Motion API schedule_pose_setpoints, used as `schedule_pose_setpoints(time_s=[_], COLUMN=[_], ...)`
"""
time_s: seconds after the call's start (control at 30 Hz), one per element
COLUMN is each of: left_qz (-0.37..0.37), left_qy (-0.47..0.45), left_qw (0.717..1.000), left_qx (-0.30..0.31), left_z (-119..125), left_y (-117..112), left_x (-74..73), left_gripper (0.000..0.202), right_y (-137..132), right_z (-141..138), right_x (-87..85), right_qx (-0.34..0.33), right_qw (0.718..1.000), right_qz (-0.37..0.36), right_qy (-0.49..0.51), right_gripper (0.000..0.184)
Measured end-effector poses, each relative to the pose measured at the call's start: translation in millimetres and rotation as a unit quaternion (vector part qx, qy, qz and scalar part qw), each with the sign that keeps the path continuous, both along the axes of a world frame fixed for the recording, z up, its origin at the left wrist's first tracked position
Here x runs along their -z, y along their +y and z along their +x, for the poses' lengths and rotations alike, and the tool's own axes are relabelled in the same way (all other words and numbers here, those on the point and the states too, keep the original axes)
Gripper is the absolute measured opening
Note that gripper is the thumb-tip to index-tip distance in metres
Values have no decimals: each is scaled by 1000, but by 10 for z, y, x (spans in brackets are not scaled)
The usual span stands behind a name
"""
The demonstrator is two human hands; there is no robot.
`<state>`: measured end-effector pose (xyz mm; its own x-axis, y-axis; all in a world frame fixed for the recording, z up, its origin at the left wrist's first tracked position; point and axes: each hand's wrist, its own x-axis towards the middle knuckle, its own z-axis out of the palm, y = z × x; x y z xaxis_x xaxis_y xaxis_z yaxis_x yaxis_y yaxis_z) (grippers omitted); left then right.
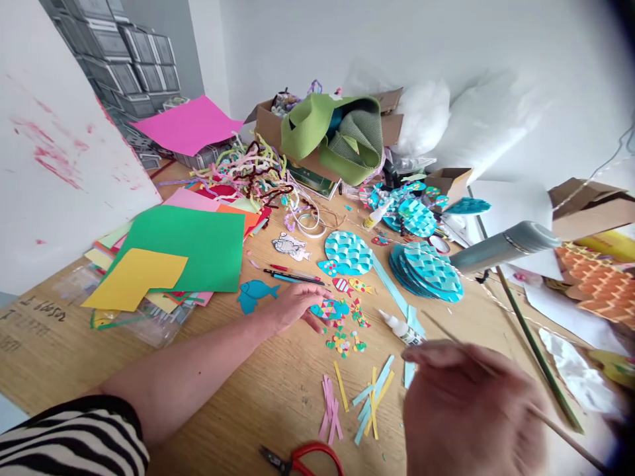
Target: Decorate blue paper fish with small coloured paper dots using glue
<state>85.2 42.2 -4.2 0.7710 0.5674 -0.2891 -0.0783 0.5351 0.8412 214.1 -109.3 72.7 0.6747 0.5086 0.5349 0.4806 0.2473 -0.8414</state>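
My left hand (296, 305) reaches across the wooden table (258, 410) and rests with its fingers on a small colourful paper fish (328, 309). A plain blue paper fish (254, 294) lies just left of it. My right hand (471, 413), blurred and near the camera, is closed around a thin wooden stick (501, 373) that runs from upper left to lower right. A small glue bottle (403, 328) lies just above that hand. Loose coloured paper strips (364, 400) lie between my two hands.
Stacked coloured paper sheets (183, 248) lie at left, and pipe cleaners (253, 175) behind them. Round blue woven paper discs (429, 271) sit in the middle. Red-handled pliers (302, 457) are at the near edge. A cardboard box (278, 129) holds a green bag (337, 135). A grey tube (503, 246) is at right.
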Motion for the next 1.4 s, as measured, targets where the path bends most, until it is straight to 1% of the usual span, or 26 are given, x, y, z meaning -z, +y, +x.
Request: schedule_pose_setpoints(time_s=[0.03, 0.07, 0.1, 0.17, 0.23, 0.3, 0.37, 0.47, 0.57, 0.7, 0.87, 1.03, 1.17, 1.4], left_qz=[-1, -1, -1, 6, 19, 34, 49, 69, 73, 67, 70, 90, 103, 107], left_qy=[2, 5, 8, 14, 16, 14, 18, 29, 42, 52, 55, 65, 68, 72], left_qw=[1000, 1000, 1000, 1000, 1000, 999, 998, 997, 996, 996, 996, 993, 991, 991], left_qx=[0, -3, -5, -5, 7, 22, 32, 35, 25, 17, 22, 35, 46, 42], left_z=[1, 2, 3, 3, -1, -10, -20, -27, -20, -12, -25, -33, -31, 0], left_y=[2, 3, 4, 5, 3, 1, -2, -5, -9, -19, -21, -17, -19, -31], left_x=[-4, -8, -10, -11, -4, 7, 17, 12, -20, -51, -11, 12, -27, -97], left_gripper=[33, 33, 32, 32, 33, 34, 36, 38, 39, 38, 38, 39, 40, 41], right_y=[105, 181, 225, 235, 186, 134, 102, 81, 69, 68, 88, 64, 38, 35], right_z=[-18, -24, -20, 15, 61, 98, 120, 138, 143, 127, 116, 144, 155, 158], right_x=[46, 101, 164, 308, 458, 599, 718, 832, 869, 863, 872, 937, 975, 980], right_qx=[16, 23, 26, 58, 88, 117, 108, 45, 20, 30, 35, 36, 37, 45], right_qw=[999, 997, 996, 987, 979, 974, 973, 976, 977, 969, 969, 974, 974, 972], right_qz=[9, -14, -59, -147, -184, -193, -200, -201, -193, -211, -201, -185, -186, -185], right_qy=[51, 71, 62, 4, -9, -11, -35, -72, -87, -123, -138, -128, -128, -134], right_gripper=[31, 29, 31, 35, 39, 42, 42, 44, 42, 33, 31, 28, 28, 28])
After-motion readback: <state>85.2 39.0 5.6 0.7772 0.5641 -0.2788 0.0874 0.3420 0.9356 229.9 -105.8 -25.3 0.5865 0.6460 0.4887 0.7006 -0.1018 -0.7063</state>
